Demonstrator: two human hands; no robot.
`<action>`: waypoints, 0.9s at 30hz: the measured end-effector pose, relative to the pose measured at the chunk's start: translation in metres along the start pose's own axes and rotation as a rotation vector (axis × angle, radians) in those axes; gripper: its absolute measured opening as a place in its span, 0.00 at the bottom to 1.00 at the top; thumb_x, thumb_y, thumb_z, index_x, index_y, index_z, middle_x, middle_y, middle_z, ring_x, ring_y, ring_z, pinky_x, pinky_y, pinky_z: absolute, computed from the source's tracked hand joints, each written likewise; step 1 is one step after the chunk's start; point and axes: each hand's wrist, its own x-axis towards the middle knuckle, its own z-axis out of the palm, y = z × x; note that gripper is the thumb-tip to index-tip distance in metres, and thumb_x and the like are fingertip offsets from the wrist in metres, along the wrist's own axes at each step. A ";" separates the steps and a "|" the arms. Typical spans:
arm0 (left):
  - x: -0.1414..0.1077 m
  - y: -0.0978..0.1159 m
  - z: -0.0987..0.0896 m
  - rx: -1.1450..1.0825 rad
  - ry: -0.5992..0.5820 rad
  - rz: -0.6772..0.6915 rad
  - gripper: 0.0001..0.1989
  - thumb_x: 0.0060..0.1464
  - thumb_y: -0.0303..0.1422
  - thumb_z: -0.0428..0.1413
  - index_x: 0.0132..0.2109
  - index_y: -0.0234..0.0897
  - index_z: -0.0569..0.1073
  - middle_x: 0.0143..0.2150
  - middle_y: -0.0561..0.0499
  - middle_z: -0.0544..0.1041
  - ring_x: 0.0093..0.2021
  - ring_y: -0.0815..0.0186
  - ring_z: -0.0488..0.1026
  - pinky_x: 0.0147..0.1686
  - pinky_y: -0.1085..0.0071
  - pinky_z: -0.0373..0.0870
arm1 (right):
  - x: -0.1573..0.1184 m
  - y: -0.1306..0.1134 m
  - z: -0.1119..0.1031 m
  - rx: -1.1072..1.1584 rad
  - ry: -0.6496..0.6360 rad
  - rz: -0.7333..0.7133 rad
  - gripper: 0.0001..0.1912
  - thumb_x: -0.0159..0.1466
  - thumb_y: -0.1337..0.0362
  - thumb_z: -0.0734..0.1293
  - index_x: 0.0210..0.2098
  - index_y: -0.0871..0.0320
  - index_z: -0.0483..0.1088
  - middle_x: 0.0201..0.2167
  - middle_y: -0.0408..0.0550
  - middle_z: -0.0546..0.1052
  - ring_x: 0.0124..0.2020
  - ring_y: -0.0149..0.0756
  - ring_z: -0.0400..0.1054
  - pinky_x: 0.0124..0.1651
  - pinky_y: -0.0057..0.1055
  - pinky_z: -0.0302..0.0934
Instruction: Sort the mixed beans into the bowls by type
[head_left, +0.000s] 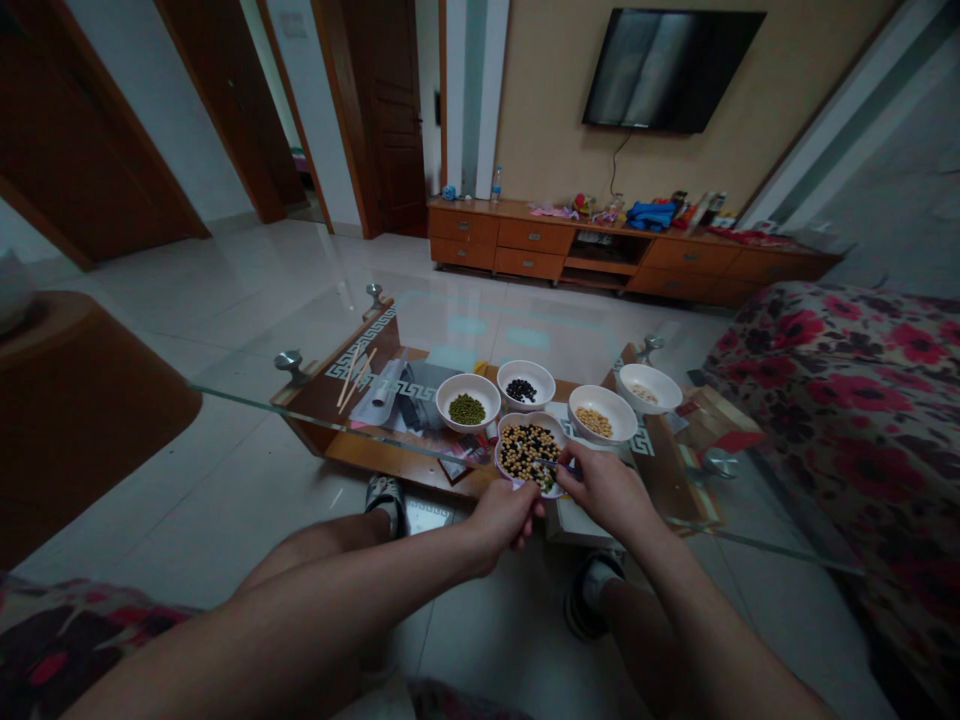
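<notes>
Our left hand (511,518) grips the fullest bowl (557,429) at its near edge — our right hand (598,477) pinches a slim utensil (551,464) in the mixed beans (525,447).

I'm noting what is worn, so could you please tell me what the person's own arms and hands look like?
The left hand and the right hand are ungloved. The left forearm and right forearm are bare, with no sleeve in view, and no watch, bracelet, cable or marking can be made out. Small rings cannot be ruled out here.
</notes>
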 end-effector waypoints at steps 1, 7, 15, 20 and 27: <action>0.000 0.000 0.000 0.006 -0.001 -0.002 0.13 0.55 0.37 0.47 0.26 0.36 0.66 0.15 0.57 0.60 0.13 0.74 0.55 0.13 0.77 0.50 | 0.000 0.000 0.000 0.001 0.001 -0.003 0.08 0.63 0.58 0.60 0.36 0.54 0.68 0.30 0.44 0.76 0.29 0.33 0.68 0.27 0.26 0.42; -0.002 0.003 0.000 0.009 -0.003 -0.027 0.15 0.56 0.38 0.47 0.26 0.36 0.66 0.14 0.58 0.60 0.12 0.75 0.54 0.13 0.77 0.49 | 0.000 0.000 0.001 0.015 0.006 -0.025 0.08 0.63 0.59 0.60 0.37 0.54 0.68 0.31 0.45 0.76 0.29 0.32 0.67 0.27 0.26 0.42; -0.002 0.003 0.000 -0.001 0.002 -0.017 0.14 0.56 0.34 0.46 0.24 0.36 0.66 0.14 0.57 0.60 0.12 0.74 0.54 0.12 0.76 0.49 | 0.000 0.000 -0.002 0.046 0.020 -0.042 0.09 0.63 0.59 0.59 0.36 0.54 0.69 0.31 0.45 0.76 0.29 0.33 0.68 0.27 0.26 0.44; -0.005 0.006 0.001 0.006 0.007 -0.031 0.14 0.56 0.34 0.45 0.24 0.36 0.66 0.13 0.58 0.59 0.12 0.74 0.54 0.12 0.77 0.49 | 0.000 -0.002 -0.002 0.065 0.074 -0.044 0.11 0.64 0.57 0.59 0.36 0.54 0.69 0.30 0.45 0.76 0.28 0.33 0.68 0.27 0.26 0.46; -0.002 0.004 0.001 -0.026 0.004 0.005 0.11 0.54 0.35 0.47 0.26 0.36 0.66 0.16 0.57 0.61 0.14 0.74 0.55 0.11 0.77 0.50 | 0.009 -0.017 -0.002 0.114 0.206 -0.047 0.11 0.64 0.57 0.59 0.38 0.54 0.70 0.29 0.45 0.77 0.30 0.35 0.70 0.30 0.27 0.51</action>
